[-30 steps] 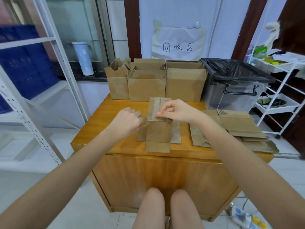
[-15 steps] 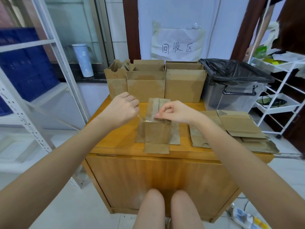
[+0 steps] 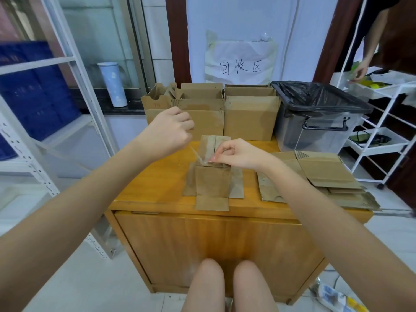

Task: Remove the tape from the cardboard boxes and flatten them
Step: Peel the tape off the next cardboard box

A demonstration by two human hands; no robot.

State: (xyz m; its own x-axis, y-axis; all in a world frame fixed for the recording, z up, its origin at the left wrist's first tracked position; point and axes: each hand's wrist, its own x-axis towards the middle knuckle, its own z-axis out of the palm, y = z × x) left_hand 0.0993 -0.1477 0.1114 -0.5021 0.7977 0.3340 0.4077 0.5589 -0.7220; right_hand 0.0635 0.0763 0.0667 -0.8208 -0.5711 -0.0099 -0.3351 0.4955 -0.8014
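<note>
A small brown cardboard box [image 3: 212, 180] stands in the middle of the wooden table [image 3: 157, 176], its flaps spread out. My left hand [image 3: 170, 131] is raised up and to the left of it, fingers curled, pinching a strip of clear tape [image 3: 196, 154] that stretches down to the box's top edge. My right hand [image 3: 234, 154] rests on the top of the box, fingertips pinched at the edge where the tape leaves the cardboard. A stack of flattened boxes [image 3: 319, 174] lies to the right.
Three upright open boxes [image 3: 249, 118] line the table's back edge. A clear bin with a black bag [image 3: 315, 115] sits at the back right. White metal shelving [image 3: 56, 109] stands left, a white cart [image 3: 387, 131] right, where another person's hand [image 3: 360, 70] reaches.
My left hand has risen up and to the left, drawing the tape strip off the box. My right hand has stayed on the box's top edge.
</note>
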